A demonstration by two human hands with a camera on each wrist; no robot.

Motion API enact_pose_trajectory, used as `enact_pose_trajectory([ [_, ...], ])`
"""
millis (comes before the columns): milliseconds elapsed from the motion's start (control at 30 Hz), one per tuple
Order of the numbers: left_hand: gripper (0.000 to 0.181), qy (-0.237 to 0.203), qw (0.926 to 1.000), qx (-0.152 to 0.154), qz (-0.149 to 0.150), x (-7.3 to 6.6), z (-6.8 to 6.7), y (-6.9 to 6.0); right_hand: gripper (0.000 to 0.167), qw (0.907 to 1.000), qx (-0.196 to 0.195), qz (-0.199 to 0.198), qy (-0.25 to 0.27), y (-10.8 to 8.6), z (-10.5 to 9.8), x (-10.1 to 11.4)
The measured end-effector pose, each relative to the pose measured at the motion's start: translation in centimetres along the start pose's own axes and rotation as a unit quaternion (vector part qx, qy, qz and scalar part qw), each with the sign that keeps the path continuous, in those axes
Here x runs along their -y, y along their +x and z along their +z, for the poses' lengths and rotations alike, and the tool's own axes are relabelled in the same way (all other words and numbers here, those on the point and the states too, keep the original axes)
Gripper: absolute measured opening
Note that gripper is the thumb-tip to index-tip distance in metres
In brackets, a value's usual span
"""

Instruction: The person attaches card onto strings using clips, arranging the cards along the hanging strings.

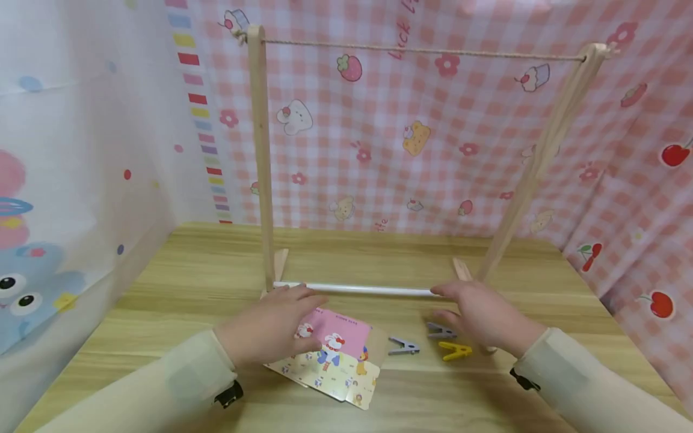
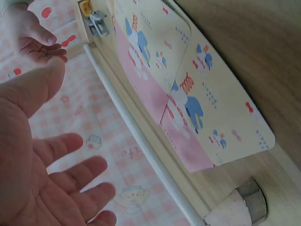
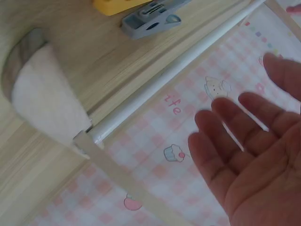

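In the head view my left hand [image 1: 271, 328] hovers over the left part of several overlapping cards [image 1: 338, 349], pink and cream with cartoon rabbits. Its fingers are spread and slightly bent, with nothing in them, as the left wrist view also shows. My right hand [image 1: 482, 313] is held above the right end of a white rod [image 1: 363, 290], palm inward and fingers relaxed around nothing. Near it lie a grey clothespin [image 1: 441, 331], a yellow clothespin [image 1: 455, 350] and another grey clothespin [image 1: 403, 346] beside the cards.
A wooden frame stands behind, with a left post [image 1: 261, 156], a right post [image 1: 541, 162] and a thin rope [image 1: 422, 49] strung between their tops. The white rod joins the posts low down. Wood-grain table [image 1: 178, 288]; a checked pink cloth [image 1: 379, 180] hangs behind.
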State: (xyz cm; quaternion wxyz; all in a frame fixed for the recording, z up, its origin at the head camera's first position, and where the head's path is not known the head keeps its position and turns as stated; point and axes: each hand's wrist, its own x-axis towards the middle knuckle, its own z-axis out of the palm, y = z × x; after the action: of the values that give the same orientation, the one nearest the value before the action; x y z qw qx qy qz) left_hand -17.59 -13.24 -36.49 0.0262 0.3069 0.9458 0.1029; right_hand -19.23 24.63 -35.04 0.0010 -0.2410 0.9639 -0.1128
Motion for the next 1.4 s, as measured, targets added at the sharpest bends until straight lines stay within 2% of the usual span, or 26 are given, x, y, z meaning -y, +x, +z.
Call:
enact_pose_trajectory([
  [100, 0.078, -0.017, 0.9995, 0.027, 0.007, -0.6, 0.3, -0.1, 0.045, 0.9997, 0.024, -0.004, -0.004, -0.5, -0.1, -0.3],
  [200, 0.081, -0.020, 0.9985, 0.047, 0.021, -1.3, 0.6, 0.0, 0.050, 0.9977, 0.066, -0.004, -0.010, -0.9, 0.0, -0.5],
  [333, 0.084, -0.011, 0.9968, 0.069, 0.040, -2.4, 1.3, 0.3, 0.058, 0.9924, 0.123, -0.002, -0.006, -1.3, 0.2, -0.6],
  [467, 0.083, 0.003, 0.9948, 0.090, 0.047, -3.2, 2.0, 0.4, 0.060, 0.9890, 0.148, 0.004, 0.005, -1.6, 0.5, -0.7],
  [633, 0.082, 0.024, 0.9937, 0.099, 0.047, -3.5, 2.7, 0.7, 0.056, 0.9881, 0.154, -0.007, 0.005, -1.6, 1.4, -1.0],
  [933, 0.078, 0.036, 0.9923, 0.114, 0.033, -3.6, 3.3, 1.4, 0.041, 0.9912, 0.125, -0.040, -0.017, -1.3, 2.4, -1.6],
  [1067, 0.078, 0.026, 0.9922, 0.119, 0.026, -3.6, 3.5, 1.7, 0.047, 0.9921, 0.112, -0.046, -0.032, -1.1, 3.0, -1.4],
  [1200, 0.076, 0.016, 0.9912, 0.130, 0.018, -3.6, 3.5, 1.9, 0.054, 0.9915, 0.116, -0.043, -0.040, -1.0, 3.3, -1.3],
  [1400, 0.066, 0.002, 0.9892, 0.144, 0.025, -3.4, 3.7, 2.2, 0.061, 0.9908, 0.121, -0.041, -0.045, -0.9, 3.6, -1.1],
])
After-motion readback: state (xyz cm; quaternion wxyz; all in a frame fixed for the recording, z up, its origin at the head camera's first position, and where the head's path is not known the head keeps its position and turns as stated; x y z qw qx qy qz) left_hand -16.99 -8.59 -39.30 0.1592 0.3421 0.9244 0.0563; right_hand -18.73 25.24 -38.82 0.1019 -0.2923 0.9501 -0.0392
